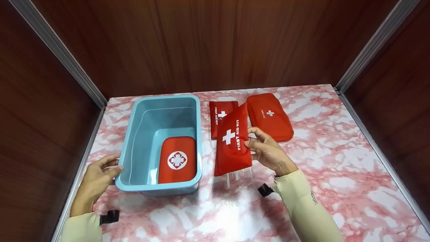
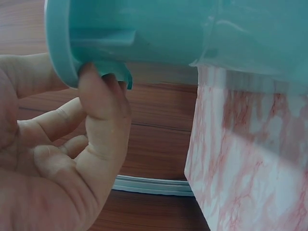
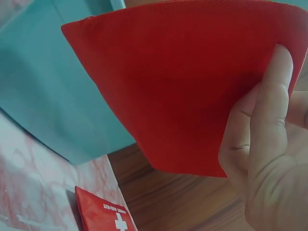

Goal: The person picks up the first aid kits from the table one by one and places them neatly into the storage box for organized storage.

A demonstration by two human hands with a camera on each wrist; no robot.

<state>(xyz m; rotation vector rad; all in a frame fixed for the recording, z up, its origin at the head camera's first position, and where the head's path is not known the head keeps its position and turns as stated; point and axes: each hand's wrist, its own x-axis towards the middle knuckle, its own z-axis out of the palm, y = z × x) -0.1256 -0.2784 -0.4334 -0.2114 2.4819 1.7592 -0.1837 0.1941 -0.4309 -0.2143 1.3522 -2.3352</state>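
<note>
My left hand (image 1: 97, 176) grips the left rim of a light blue plastic tub (image 1: 198, 134); the left wrist view shows fingers (image 2: 103, 101) curled over that rim. Inside the tub, at its right side, lies a red case (image 1: 164, 168) with a white cross in a circle. To the right of the tub my right hand (image 1: 268, 151) pinches the edge of a red first aid pouch (image 1: 231, 154), raised above the table and tilted. In the right wrist view the plain face of this pouch (image 3: 183, 91) fills much of the picture.
Behind the held pouch, a flat first aid pouch (image 1: 215, 126) lies partly covered from sight. A rounded red first aid case (image 1: 273, 124) rests to its right. All stand on a pink-and-white marbled table (image 1: 336, 161), with brown wood-look panels (image 1: 215, 47) at the back and sides.
</note>
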